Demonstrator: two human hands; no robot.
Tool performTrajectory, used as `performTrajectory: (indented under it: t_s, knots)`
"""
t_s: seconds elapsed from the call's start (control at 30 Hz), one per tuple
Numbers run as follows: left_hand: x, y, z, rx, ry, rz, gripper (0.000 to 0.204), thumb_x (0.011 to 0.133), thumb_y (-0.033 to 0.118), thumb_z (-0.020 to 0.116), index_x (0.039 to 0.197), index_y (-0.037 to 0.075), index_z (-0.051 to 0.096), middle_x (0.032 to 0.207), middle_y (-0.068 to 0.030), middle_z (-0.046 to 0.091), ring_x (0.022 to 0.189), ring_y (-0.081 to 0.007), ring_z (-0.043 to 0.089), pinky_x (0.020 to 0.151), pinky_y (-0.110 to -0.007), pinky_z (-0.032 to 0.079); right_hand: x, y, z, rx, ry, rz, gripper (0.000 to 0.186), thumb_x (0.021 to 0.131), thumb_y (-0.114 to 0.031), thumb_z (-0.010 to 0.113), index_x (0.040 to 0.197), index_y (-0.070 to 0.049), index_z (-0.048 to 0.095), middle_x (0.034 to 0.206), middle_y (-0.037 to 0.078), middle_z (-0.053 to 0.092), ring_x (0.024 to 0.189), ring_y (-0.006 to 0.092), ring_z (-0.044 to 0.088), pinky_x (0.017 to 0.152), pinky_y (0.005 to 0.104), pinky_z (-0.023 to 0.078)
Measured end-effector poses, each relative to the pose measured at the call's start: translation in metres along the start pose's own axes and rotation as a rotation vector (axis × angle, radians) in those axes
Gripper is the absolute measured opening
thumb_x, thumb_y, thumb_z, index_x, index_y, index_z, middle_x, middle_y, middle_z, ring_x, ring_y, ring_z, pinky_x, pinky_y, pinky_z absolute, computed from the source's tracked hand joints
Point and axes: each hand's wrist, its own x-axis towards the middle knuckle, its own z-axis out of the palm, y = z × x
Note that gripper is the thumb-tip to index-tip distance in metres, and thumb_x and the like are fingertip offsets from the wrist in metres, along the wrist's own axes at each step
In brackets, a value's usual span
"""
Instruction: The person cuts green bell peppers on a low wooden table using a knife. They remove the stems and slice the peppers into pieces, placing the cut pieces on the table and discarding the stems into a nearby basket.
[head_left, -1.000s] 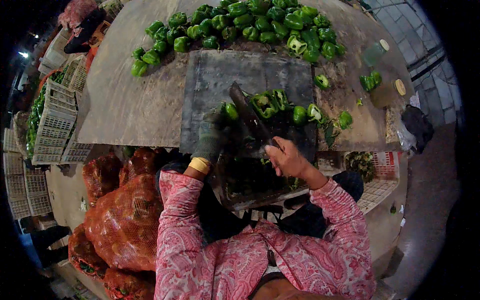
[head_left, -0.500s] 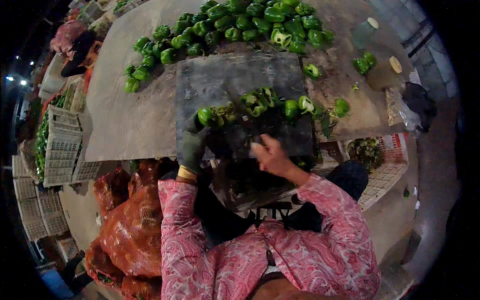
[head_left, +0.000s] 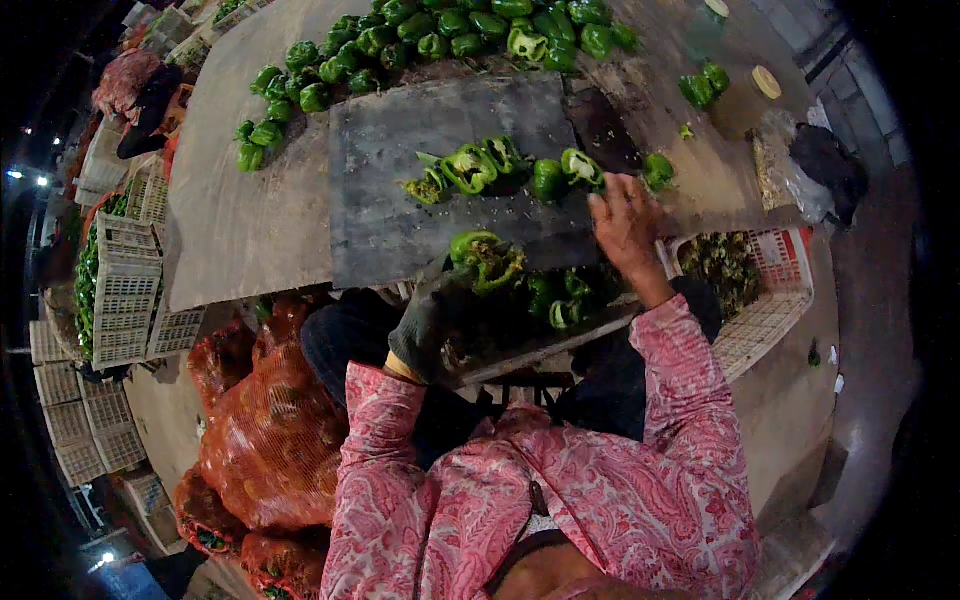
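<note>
My left hand (head_left: 432, 318), in a dark glove with a yellowish cuff, is closed around a cut green bell pepper (head_left: 484, 262) at the near edge of the dark cutting board (head_left: 385, 200). The pepper's opened inside faces up. My bare right hand (head_left: 628, 225) is over the board's right edge, fingers stretched forward and slightly apart. Just beyond its fingertips lies a dark, flat, broad-bladed piece (head_left: 603, 128), perhaps a knife; its handle cannot be made out. Beside those fingers is a pepper half (head_left: 581, 167). More cut peppers (head_left: 470, 168) and a whole pepper (head_left: 548, 180) sit on the board.
A heap of green peppers (head_left: 440, 30) covers the table's far side. Below the board, a container holds cut pieces (head_left: 565, 300). A white crate (head_left: 785, 315) of trimmings stands right; red mesh sacks (head_left: 275, 440) and stacked crates (head_left: 125, 290) stand left. Another person (head_left: 130, 85) is far left.
My right hand has moved up and right, to the board's right edge. My left hand has drawn a pepper nearer and right. The dark flat piece now covers where a pepper half lay.
</note>
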Motion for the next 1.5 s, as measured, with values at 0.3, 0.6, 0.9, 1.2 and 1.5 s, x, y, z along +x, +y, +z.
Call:
performTrajectory:
  t_s: [0.3,0.6,0.9,1.2,1.5]
  knots:
    - [0.001,0.036,0.039,-0.746,0.241,-0.34,0.043,0.086,0.011,0.067,0.125,0.002,0.052,0.113,-0.0083,0.061,0.1,-0.0174,0.06,0.087,-0.031,0.05,-0.062,-0.102,0.003,0.848,-0.485,0.178,0.063,0.085,-0.037,0.07,0.13,0.002,0.048,0.112,0.021,0.063,0.103,0.0308,0.062,0.09,0.0375,0.047]
    - [-0.019,0.024,0.036,-0.69,0.107,-0.491,0.035,0.087,0.01,0.065,0.12,0.002,0.056,0.108,-0.0044,0.063,0.093,-0.0138,0.061,0.077,-0.028,0.051,-0.096,-0.117,0.016,1.04,-0.442,0.423,0.053,0.091,-0.038,0.062,0.12,0.006,0.057,0.104,0.019,0.066,0.096,0.0237,0.063,0.085,0.0336,0.048]
    - [-0.032,0.006,0.041,-0.62,-0.057,-0.287,0.035,0.091,0.009,0.057,0.125,0.003,0.054,0.117,-0.0069,0.062,0.098,-0.0172,0.063,0.082,-0.03,0.052,-0.119,-0.108,0.03,1.292,-0.387,0.597,0.049,0.097,-0.038,0.051,0.122,0.004,0.058,0.104,0.008,0.066,0.096,0.0134,0.058,0.087,0.0298,0.045]
    - [-0.012,0.039,0.033,-0.807,-0.101,-0.527,0.042,0.092,0.019,0.056,0.129,0.0,0.051,0.115,-0.0097,0.063,0.101,-0.0156,0.062,0.09,-0.031,0.05,-0.097,-0.076,-0.019,1.823,-0.387,0.959,0.037,0.096,-0.026,0.052,0.124,-0.001,0.056,0.085,0.0,0.058,0.069,0.0079,0.055,0.057,0.0216,0.045]
    - [0.043,-0.003,0.052,0.246,0.104,-0.095,0.062,0.085,0.032,0.068,0.135,0.002,0.046,0.119,-0.0163,0.063,0.104,-0.0286,0.062,0.084,-0.041,0.05,-0.104,0.113,-0.129,2.243,0.606,0.847,0.051,0.1,-0.033,0.047,0.126,0.011,0.042,0.124,0.025,0.055,0.086,0.024,0.064,0.06,0.0272,0.054]
